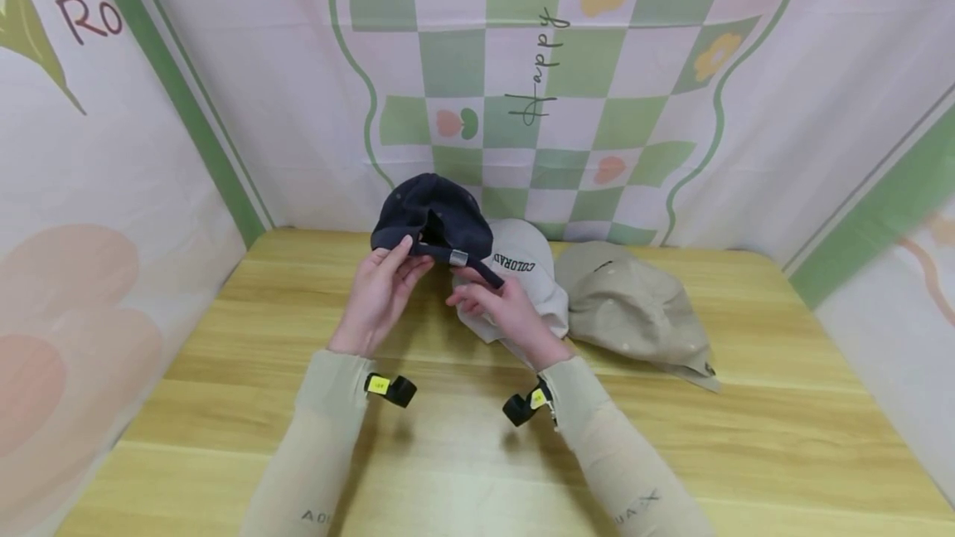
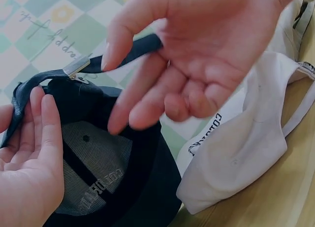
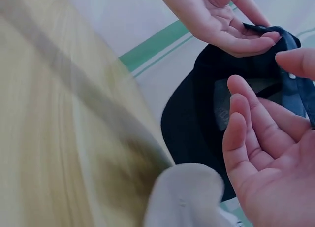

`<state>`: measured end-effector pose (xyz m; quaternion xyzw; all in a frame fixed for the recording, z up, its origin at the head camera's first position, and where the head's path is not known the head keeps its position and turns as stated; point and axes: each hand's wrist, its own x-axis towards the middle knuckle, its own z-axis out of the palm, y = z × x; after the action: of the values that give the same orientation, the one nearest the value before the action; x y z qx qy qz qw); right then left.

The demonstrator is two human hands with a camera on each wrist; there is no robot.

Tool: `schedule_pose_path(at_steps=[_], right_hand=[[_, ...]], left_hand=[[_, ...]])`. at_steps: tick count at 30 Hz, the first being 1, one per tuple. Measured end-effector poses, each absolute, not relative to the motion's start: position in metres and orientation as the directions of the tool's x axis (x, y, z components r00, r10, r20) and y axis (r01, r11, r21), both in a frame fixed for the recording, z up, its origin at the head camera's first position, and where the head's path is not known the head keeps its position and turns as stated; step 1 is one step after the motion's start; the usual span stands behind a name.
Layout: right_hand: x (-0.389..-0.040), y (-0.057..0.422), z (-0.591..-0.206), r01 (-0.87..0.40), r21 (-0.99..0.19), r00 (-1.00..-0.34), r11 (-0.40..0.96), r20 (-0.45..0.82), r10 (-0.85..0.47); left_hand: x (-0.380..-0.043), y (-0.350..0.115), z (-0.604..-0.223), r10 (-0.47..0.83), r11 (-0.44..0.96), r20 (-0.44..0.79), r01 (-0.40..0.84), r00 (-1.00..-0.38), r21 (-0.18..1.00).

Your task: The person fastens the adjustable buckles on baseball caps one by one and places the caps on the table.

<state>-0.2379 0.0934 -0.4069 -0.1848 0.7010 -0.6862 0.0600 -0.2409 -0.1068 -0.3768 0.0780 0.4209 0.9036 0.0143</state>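
Note:
A navy baseball cap (image 1: 429,205) is held up over the table's far side, its back opening and inside facing me. The left hand (image 1: 379,292) pinches the cap's back strap (image 2: 29,86) near its left end, thumb on one side and fingers on the other. A metal buckle (image 1: 458,258) sits on this strap. Beyond the buckle, the loose strap end (image 2: 140,47) runs between the thumb and palm of the right hand (image 1: 507,309). That hand's fingers are spread apart from its thumb, slightly bent. Light embroidered lettering (image 2: 101,190) shows inside the cap.
A white cap (image 1: 533,243) with dark lettering lies just right of the navy one, partly behind the right hand. Beside it rests a beige cap (image 1: 634,305). The wooden table (image 1: 448,471) meets a printed cloth backdrop (image 1: 515,48) behind and at both sides.

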Motion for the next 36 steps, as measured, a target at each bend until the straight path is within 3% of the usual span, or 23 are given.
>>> schedule_pose_path(at_steps=[5, 16, 24, 36], right_hand=[[-0.239, 0.088, -0.412, -0.063, -0.997, -0.923, -0.050, 0.077, -0.376], [-0.242, 0.075, -0.405, -0.047, -0.985, -0.947, -0.165, 0.097, -0.308], [-0.243, 0.070, -0.397, 0.042, -0.915, -0.973, -0.400, 0.054, -0.225], [-0.244, 0.068, -0.391, 0.086, -0.826, -0.987, -0.558, 0.006, -0.161]], left_hand=[[-0.242, -0.106, -0.377, 0.092, -0.662, 0.144, 0.047, -0.985, 0.748], [-0.239, -0.106, -0.379, 0.105, -0.640, 0.132, 0.034, -0.986, 0.768], [-0.239, -0.108, -0.381, 0.118, -0.606, 0.100, 0.008, -0.988, 0.795], [-0.240, -0.104, -0.386, 0.156, -0.569, 0.081, -0.022, -0.984, 0.822]])
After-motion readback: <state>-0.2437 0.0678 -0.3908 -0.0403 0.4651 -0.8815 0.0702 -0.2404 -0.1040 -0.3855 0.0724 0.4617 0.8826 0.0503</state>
